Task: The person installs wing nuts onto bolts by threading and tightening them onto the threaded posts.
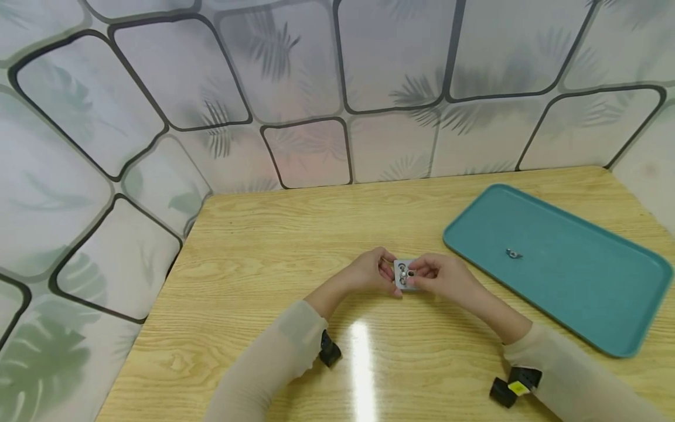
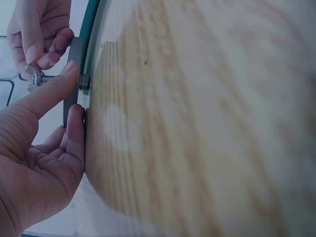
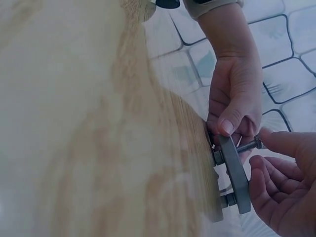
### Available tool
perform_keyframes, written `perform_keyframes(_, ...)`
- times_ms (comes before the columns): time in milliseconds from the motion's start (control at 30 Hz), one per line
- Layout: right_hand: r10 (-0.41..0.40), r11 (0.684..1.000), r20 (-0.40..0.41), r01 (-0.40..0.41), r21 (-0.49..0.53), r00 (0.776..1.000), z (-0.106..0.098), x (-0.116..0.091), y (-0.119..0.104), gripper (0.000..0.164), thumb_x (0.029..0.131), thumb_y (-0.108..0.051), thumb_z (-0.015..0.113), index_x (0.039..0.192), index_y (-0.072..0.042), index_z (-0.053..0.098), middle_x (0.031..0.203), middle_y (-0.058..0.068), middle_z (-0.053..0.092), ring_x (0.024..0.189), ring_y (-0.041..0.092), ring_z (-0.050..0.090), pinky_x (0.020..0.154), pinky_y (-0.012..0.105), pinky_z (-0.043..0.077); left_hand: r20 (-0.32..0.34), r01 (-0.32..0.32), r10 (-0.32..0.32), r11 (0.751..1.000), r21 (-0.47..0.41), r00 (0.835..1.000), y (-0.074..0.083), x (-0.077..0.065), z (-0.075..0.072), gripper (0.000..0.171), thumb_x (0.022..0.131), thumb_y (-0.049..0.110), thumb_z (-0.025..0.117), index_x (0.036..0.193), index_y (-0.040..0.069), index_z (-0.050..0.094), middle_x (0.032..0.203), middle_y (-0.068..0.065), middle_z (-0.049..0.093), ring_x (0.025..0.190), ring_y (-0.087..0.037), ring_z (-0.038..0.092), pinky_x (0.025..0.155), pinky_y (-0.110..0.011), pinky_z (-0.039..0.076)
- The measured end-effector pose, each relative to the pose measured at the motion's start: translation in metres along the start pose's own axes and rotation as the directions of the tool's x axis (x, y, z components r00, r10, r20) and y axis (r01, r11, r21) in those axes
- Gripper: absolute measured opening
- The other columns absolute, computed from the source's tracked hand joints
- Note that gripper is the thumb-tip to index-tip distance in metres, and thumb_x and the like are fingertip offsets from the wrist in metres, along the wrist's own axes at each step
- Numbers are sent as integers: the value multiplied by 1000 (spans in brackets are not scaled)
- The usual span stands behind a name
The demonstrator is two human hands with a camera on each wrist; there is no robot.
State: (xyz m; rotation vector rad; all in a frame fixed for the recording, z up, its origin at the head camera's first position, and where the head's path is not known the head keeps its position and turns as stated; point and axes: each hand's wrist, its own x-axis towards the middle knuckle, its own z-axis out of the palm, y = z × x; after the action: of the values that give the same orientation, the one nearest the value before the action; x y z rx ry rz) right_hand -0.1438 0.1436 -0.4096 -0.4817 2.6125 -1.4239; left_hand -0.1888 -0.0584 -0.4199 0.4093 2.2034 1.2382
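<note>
A small grey metal plate stands slightly off the wooden table, with bolt heads under it. My left hand grips the plate's left edge, thumb on the upper face. From that face rises a threaded bolt with a wing nut near its end. At this wing nut my right hand pinches with thumb and fingertips; the fingers partly hide it in the right wrist view. The head view shows round holes or hardware on the plate, too small to make out fully.
A teal tray lies at the right of the wooden table. On it rests another small metal piece, which looks like a wing nut. Patterned fabric hangs behind and to the left of the table.
</note>
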Motion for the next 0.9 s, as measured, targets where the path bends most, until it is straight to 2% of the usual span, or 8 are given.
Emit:
perform_keyframes(167,21,1000,-4,-21,-19,1000,4,5,1,27,80,-14,75,101,1,68,80,4,68,70,12,60,58,23,49,3,1,-1,1000,-7,1000,-1,0,0,72,66,10,87,125,3,47,94,-4,61,84,-13,61,74,-23,51)
perform_keyframes(400,30,999,-4,-30,-20,1000,4,6,1,21,81,-15,75,96,-2,68,80,3,67,71,13,60,59,23,49,6,3,-3,1000,-14,1000,-1,1,0,72,66,10,87,125,3,47,94,-4,62,83,-14,61,74,-23,51)
perform_keyframes(733,-42,999,10,42,0,999,-1,-2,-1,8,82,-8,72,88,-3,69,75,2,67,64,5,57,56,22,48,-1,-4,4,1000,-8,1000,0,2,0,74,65,9,87,126,2,46,94,-3,62,83,-13,61,74,-22,51)
perform_keyframes(900,-15,1000,5,15,0,1000,-2,-2,-1,10,82,-9,72,89,-2,69,76,3,67,65,6,56,56,22,47,-2,-1,1,1000,-8,1000,1,0,0,73,65,9,87,126,2,46,93,-3,62,83,-13,61,73,-23,51)
